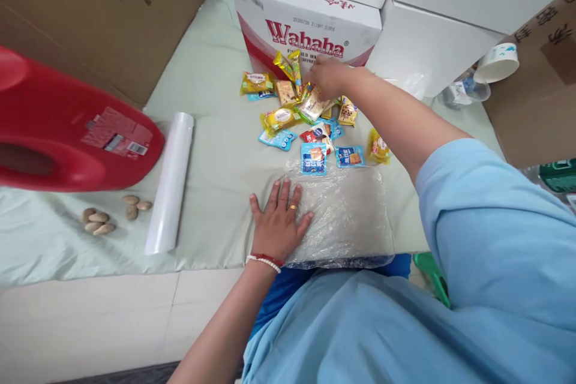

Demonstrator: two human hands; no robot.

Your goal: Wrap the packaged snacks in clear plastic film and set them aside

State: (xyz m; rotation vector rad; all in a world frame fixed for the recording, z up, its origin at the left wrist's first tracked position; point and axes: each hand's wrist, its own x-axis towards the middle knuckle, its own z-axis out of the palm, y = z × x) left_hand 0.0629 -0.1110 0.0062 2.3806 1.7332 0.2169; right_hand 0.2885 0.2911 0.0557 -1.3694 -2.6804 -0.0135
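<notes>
My left hand (279, 222) lies flat with fingers spread on the left edge of a clear plastic bag (346, 216) spread on the pale green cloth. My right hand (328, 77) reaches far forward over a pile of small snack packets (306, 114), yellow, blue and red. Its fingers are curled down among the packets at the pile's far side; what they hold is hidden. Two blue packets (314, 159) lie just beyond the bag's far edge.
A white and red Wahaha carton (310, 30) stands behind the pile, white boxes to its right. A white roll (170, 183) lies left, several nuts (101, 219) beside it, a red jug (67, 126) at far left. Brown cartons flank both sides; a tape roll (497, 63) sits right.
</notes>
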